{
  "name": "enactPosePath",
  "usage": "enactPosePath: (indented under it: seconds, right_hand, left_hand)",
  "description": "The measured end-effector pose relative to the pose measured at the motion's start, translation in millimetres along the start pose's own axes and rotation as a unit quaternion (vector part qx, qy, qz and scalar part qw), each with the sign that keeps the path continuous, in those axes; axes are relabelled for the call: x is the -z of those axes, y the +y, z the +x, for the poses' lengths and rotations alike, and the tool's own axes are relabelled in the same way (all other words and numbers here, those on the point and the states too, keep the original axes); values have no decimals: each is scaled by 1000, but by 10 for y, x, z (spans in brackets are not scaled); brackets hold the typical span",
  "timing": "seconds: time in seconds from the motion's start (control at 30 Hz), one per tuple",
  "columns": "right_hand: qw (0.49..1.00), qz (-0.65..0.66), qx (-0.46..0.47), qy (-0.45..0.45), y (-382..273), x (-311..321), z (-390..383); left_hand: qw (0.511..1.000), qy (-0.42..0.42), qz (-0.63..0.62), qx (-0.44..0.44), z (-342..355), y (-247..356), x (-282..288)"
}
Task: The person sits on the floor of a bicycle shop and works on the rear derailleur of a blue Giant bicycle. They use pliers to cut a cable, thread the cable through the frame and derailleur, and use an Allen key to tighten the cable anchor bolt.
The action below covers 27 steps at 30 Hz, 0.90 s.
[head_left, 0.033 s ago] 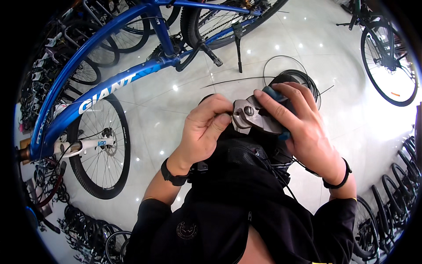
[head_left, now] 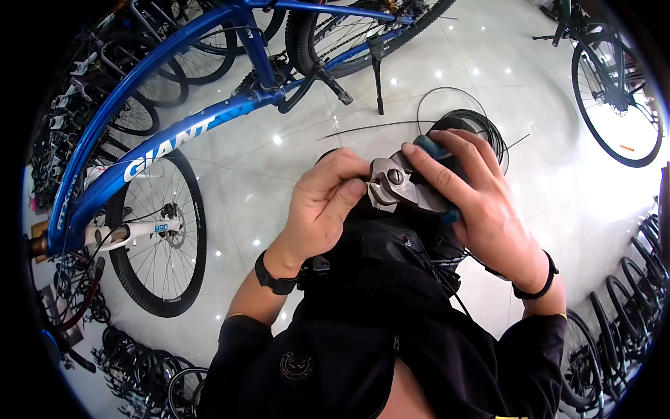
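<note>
Both hands were closed: the right hand (head_left: 481, 188) around blue-handled cutters (head_left: 396, 177), the left hand (head_left: 321, 199) pinched beside their jaws, contents hidden.

Silver-grey metal cutters (head_left: 396, 177) are showing teal handles (head_left: 432, 146); a blue tubular bicycle frame (head_left: 112, 183) is bearing white lettering (head_left: 171, 146).

Blue-handled steel cutters (head_left: 403, 185) are held at frame centre in the bare right hand (head_left: 492, 195), right of the bare left hand (head_left: 319, 209). Above, a black cable coil (head_left: 490, 123) is seen against the pale tiled floor (head_left: 262, 178). Upper left is occupied by a blue-framed bicycle (head_left: 183, 141), upper right by a dark bicycle (head_left: 617, 94).
</note>
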State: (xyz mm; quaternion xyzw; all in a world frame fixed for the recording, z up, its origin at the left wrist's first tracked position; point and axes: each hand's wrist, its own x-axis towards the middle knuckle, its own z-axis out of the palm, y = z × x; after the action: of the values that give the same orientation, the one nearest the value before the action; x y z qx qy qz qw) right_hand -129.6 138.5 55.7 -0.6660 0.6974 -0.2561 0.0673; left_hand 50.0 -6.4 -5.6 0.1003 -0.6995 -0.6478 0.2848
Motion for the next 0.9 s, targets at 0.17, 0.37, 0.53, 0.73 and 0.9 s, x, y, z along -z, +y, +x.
enactPosePath:
  seconds: [0.17,0.37,0.53,0.73,0.9]
  right_hand:
    - [1000,5,-13,-8,-69,-49,-25]
    - [998,36,-18,-38,-101,-37,-32]
    - [997,60,-7,-51,-102,-17,-33]
    - [994,80,-10,-77,-85,9,-41]
    - [992,83,-9,-90,-54,22,-58]
  left_hand:
    - [1000,-16,-23,14,-26,-6,29]
    - [1000,-24,3,12,-47,12,81]
    - [999,-37,-1,11,-51,32,99]
    - [998,-59,-18,34,-81,25,128]
    - [996,-64,-20,50,-82,62,109]
